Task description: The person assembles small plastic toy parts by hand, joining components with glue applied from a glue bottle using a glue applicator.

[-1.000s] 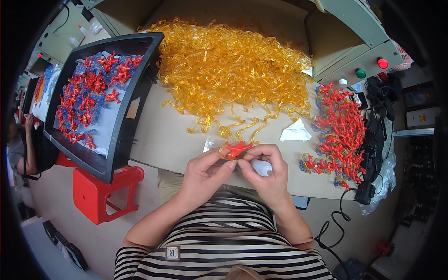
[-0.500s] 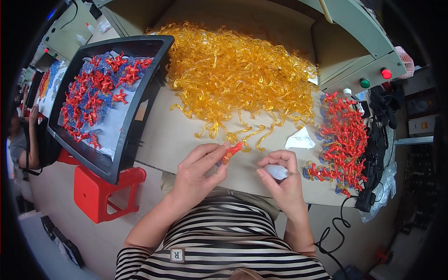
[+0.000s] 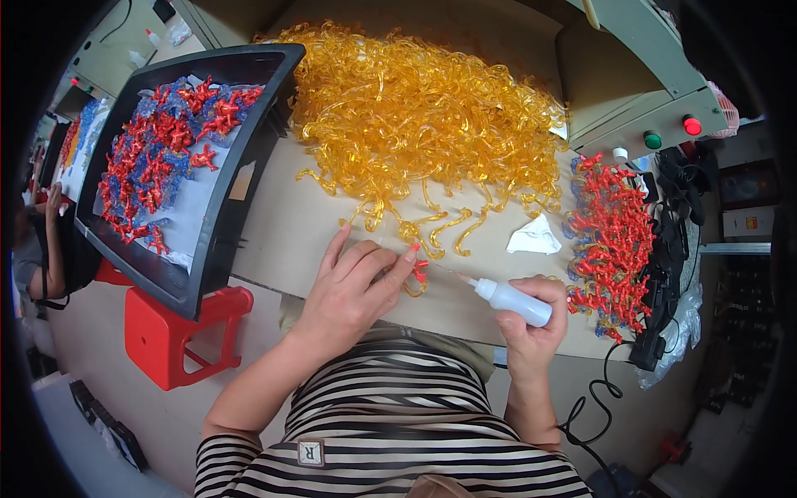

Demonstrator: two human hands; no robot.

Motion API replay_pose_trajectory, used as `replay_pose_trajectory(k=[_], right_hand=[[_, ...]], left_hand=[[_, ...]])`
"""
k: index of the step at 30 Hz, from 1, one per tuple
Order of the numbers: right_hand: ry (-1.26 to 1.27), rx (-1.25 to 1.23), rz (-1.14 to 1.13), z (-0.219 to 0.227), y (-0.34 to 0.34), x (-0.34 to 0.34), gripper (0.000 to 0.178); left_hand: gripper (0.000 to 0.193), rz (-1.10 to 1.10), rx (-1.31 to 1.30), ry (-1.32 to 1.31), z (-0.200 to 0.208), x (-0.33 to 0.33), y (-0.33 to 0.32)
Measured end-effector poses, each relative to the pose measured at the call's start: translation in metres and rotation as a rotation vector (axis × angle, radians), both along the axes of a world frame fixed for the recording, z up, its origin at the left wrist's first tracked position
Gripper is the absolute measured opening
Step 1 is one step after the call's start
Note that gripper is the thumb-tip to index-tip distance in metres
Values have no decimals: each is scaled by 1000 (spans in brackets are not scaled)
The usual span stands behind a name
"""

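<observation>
Between the thumb and fingers of my left hand (image 3: 353, 282) is a small red figurine (image 3: 420, 267), mostly covered by the fingers. A curl of amber plastic shows at its lower end. One finger of that hand reaches out by the near edge of a heap of amber translucent curled plastic pieces (image 3: 432, 124). My right hand (image 3: 535, 328) is closed around a white squeeze bottle (image 3: 513, 302), tilted with its thin needle tip pointing left at the figurine. A small gap seems to separate tip and figurine. Several loose amber pieces (image 3: 452, 228) lie just beyond.
A black tray (image 3: 217, 224) of red and blue figurines stands at the left, above a red stool (image 3: 170, 340). Rows of red figurines (image 3: 610, 249) lie at the right, near black cables (image 3: 677, 207). A crumpled white cloth (image 3: 534, 236) rests between. A grey machine housing (image 3: 656, 100) borders the table.
My right hand has turned the bottle from upright in the fist to pointing left. My left hand has rolled over, its back now up, with the figurine lower and more hidden.
</observation>
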State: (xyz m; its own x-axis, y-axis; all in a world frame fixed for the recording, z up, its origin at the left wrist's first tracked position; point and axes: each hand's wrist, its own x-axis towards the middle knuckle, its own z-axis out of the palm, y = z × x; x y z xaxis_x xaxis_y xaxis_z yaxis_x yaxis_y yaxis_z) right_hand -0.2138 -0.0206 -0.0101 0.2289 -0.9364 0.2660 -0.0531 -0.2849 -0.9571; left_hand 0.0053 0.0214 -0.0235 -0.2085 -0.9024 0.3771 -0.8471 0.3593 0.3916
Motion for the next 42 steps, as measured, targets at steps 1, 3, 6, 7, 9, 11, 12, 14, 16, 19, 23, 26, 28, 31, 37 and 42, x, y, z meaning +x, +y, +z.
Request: replay_pose_trajectory(k=[1, 3, 6, 7, 9, 11, 12, 14, 16, 19, 23, 26, 28, 31, 37, 42], right_hand=[[18, -49, -18, 2, -1, 0, 34], [39, -97, -34, 4, -1, 0, 34], [11, -100, -11, 5, 1, 0, 35], [106, -86, 1, 5, 2, 0, 35], [202, -70, 14, 5, 2, 2, 37], [246, -268, 32, 5, -2, 5, 35], [247, -268, 33, 6, -2, 6, 35], [281, -282, 51, 8, -2, 8, 34], [291, -273, 56, 7, -1, 10, 34], [309, -265, 57, 8, -1, 13, 33], [315, -265, 55, 8, -1, 14, 32], [320, -275, 56, 7, -1, 15, 32], [327, -276, 55, 7, -1, 16, 32], [334, -270, 55, 7, -1, 16, 32], [343, -273, 52, 6, -1, 17, 32], [353, -280, 53, 7, -1, 18, 32]], left_hand=[[51, -18, 31, -36, 2, 1, 0], [50, -9, 35, -50, 6, -1, -1], [50, -22, 55, -107, 9, 0, -1], [50, -42, 73, -149, 10, 0, -1], [49, -60, 98, -184, 13, 1, -2], [48, -79, 120, -219, 15, 1, -2], [47, -92, 117, -244, 16, 2, -2], [47, -105, 114, -268, 17, 3, -3], [45, -143, 117, -300, 20, 3, -4], [45, -158, 115, -312, 22, 3, -6], [45, -180, 120, -305, 23, 4, -8], [46, -192, 116, -302, 23, 4, -8], [46, -191, 119, -292, 23, 4, -8], [46, -194, 114, -304, 23, 4, -8], [47, -197, 102, -308, 21, 4, -8], [47, -200, 119, -278, 22, 4, -8]])
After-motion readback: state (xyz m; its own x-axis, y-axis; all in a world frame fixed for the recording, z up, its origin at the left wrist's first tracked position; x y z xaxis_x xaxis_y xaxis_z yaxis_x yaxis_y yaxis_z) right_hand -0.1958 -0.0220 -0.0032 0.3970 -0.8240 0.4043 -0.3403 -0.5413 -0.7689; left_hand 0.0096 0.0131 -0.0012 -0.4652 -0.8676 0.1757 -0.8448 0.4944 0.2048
